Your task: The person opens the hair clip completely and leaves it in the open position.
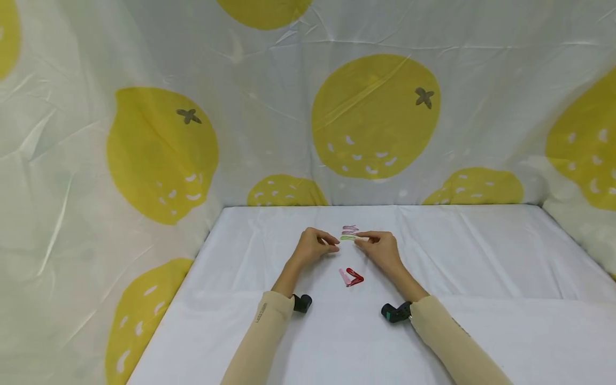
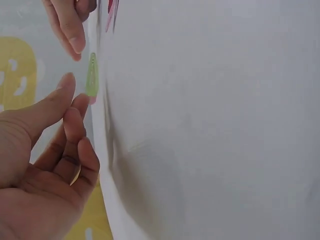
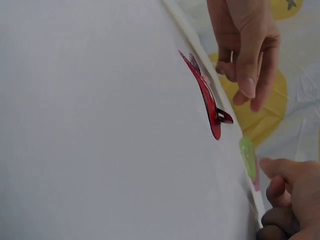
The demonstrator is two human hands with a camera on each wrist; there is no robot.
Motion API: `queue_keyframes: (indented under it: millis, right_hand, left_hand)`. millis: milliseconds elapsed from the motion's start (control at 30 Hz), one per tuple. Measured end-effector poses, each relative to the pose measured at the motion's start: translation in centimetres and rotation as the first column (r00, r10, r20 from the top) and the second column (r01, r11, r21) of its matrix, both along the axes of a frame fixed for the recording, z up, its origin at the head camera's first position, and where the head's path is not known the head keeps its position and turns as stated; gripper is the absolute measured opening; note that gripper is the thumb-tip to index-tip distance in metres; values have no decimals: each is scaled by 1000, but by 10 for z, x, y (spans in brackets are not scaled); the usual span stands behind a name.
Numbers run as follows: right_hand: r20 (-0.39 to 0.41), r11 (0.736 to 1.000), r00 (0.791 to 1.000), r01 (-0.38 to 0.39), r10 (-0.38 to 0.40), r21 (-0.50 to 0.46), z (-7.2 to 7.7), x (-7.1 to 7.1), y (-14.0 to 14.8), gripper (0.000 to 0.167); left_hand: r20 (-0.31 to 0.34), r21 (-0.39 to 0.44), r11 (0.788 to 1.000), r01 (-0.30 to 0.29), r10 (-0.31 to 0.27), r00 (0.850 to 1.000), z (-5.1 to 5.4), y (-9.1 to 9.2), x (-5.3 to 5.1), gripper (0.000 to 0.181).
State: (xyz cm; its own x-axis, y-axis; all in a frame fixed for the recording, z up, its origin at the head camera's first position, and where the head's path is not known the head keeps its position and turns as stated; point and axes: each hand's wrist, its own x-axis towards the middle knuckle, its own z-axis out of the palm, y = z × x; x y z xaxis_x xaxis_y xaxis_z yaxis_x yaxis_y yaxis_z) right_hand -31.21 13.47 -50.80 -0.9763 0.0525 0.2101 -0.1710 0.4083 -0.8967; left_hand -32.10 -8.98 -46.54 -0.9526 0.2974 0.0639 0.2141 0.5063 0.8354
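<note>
A green snap hair clip lies on the white cloth, at the near end of a row with pinkish-purple clips. My right hand is at the green clip's right end, thumb and forefinger apart; the left wrist view shows a small gap between its fingertips and the clip. Just left of the row, my left hand hovers with loosely bent fingers, holding nothing. In the right wrist view its thumb points down, away from the green clip. Nearer me are a red hair clip and a pink clip.
The white-covered table spreads around both hands. A lemon-print curtain hangs behind it and along the left side. Each wrist wears a black camera, one on the left and one on the right.
</note>
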Motion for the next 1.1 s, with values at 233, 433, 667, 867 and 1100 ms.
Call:
queue_keyframes:
  millis: [233, 433, 667, 867, 1100]
  right_hand:
    - [163, 992, 980, -121, 113, 44, 8, 31, 18, 24]
    - [189, 978, 964, -200, 186, 60, 13, 58, 19, 24]
    - [162, 969, 967, -219, 199, 111, 14, 71, 10, 17]
    - [104, 973, 977, -199, 187, 117, 12, 74, 6, 9]
    - [90, 977, 982, -174, 164, 123, 11, 73, 3, 5]
  left_hand:
    - [81, 34, 992, 124, -127, 989, 3, 1, 28, 18]
    - [120, 60, 993, 104, -111, 987, 1, -5, 41, 20]
    - [119, 70, 994, 80, -88, 989, 1, -6, 46, 19]
    - [101, 57, 994, 94, -100, 990, 2, -2, 48, 18]
    - [73, 29, 994, 107, -109, 991, 1, 2, 49, 18]
